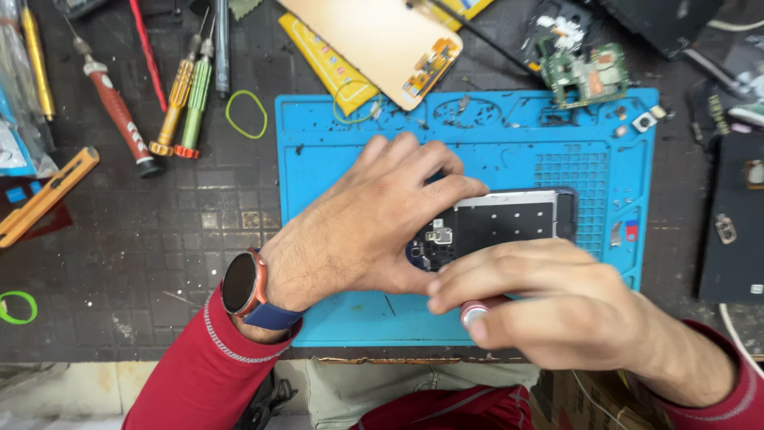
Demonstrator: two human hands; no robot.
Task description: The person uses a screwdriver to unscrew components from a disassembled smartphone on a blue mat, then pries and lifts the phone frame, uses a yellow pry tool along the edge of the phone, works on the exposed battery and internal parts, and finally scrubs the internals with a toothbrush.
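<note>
An opened phone body [501,219] with its back removed lies on a blue silicone work mat [334,167]. My left hand [374,215] presses down on the phone's left end, fingers spread over its top edge; a round-faced watch on a blue strap sits on that wrist. My right hand [541,299] is closed around a screwdriver, whose red-and-silver cap end [474,312] points toward me. Its tip is hidden under my fingers at the phone's lower edge.
A gold phone back cover [374,40] and a green circuit board [593,76] lie at the mat's top edge. Several screwdrivers [187,95] and a green rubber band [247,114] rest to the left. Dark phone parts [736,215] lie to the right.
</note>
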